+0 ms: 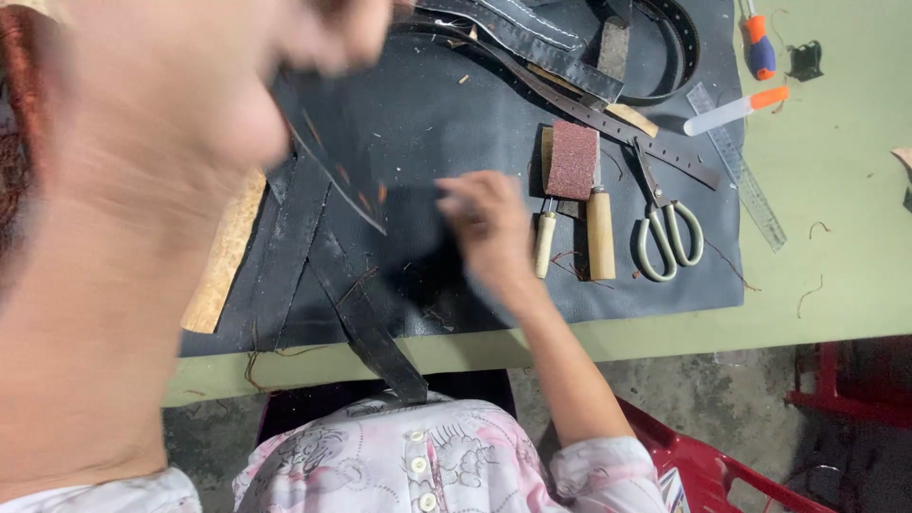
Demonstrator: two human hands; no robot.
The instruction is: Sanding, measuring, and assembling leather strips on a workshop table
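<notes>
My left arm fills the left side, close to the camera and blurred, with my left hand [344, 33] at the top edge. It seems to grip the upper end of a black leather piece [332, 157] that hangs lifted above the black mat [456, 104]. My right hand [486, 228] is over the middle of the mat, fingers pinched on the lower right edge of the same dark piece. Flat black leather strips [285, 247] cross on the mat below it, and one strip [385, 347] hangs over the table's front edge.
Right of my right hand lie a sanding block [573, 160], two wooden-handled tools [599, 233], scissors [668, 228] and a punched belt strap [608, 119]. A clear ruler [750, 180] and orange-handled tools [736, 111] lie on the green table [836, 190]. A tan strip [223, 256] lies at left. Red plastic furniture [722, 470] stands below.
</notes>
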